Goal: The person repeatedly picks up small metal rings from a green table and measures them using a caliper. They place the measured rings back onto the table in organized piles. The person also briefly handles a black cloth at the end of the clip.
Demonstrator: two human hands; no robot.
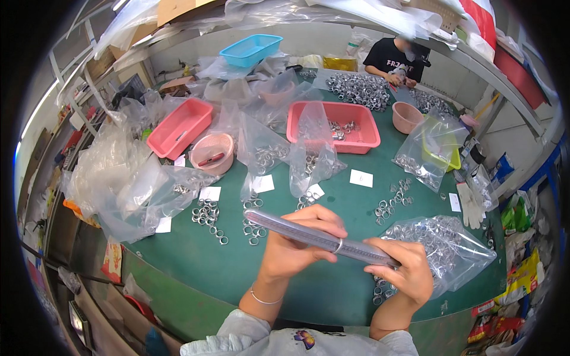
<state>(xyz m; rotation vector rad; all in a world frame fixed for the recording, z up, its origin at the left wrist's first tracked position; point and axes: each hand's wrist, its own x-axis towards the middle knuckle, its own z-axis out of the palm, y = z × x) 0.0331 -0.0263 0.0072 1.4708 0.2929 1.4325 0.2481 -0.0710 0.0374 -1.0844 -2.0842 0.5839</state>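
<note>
The left hand (295, 244) and right hand (409, 270) grip a gray rod (273, 223) slanting down rightward, its encircling silver ring (339, 246) between them, nearer the left fingertips and seemingly touching them.

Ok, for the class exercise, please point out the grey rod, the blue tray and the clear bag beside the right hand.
Grey rod (306, 235): head view, middle of the shaft.
Blue tray (249, 60): head view, front wall.
Clear bag (467, 255): head view, bare plastic.

Grey graduated rod (306, 236), tilted, silver ring (339, 245) apparently around it
</note>
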